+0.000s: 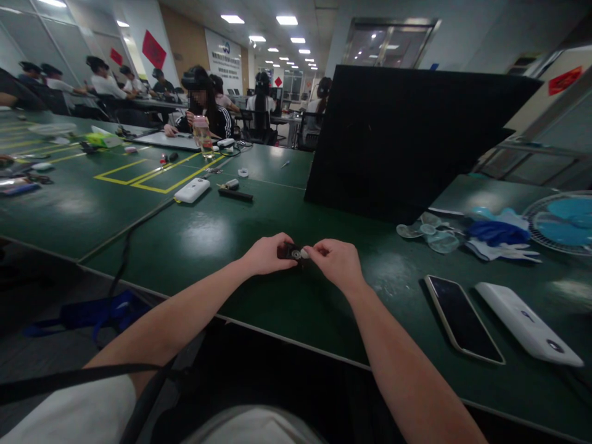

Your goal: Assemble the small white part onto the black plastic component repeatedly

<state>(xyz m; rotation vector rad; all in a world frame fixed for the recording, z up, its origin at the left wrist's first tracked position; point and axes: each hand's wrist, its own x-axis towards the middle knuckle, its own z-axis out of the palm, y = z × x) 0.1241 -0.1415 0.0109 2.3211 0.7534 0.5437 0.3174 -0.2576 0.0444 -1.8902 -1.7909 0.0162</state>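
A small black device with a round silver part (295, 252) lies between my two hands on the dark green table (203, 240). My left hand (268, 253) is closed around its left end. My right hand (337, 261) pinches its right end with thumb and fingertips. Both hands rest on the table a little in front of a tall black panel (407, 135). What the device is cannot be made out.
A smartphone (462, 317) and a white power bank (527, 322) lie at the right, behind them gloves and plastic (494, 237) and a blue fan (562, 222). Another white power bank (191, 190) lies at the left, its cable running off the edge. Several people sit at the far tables.
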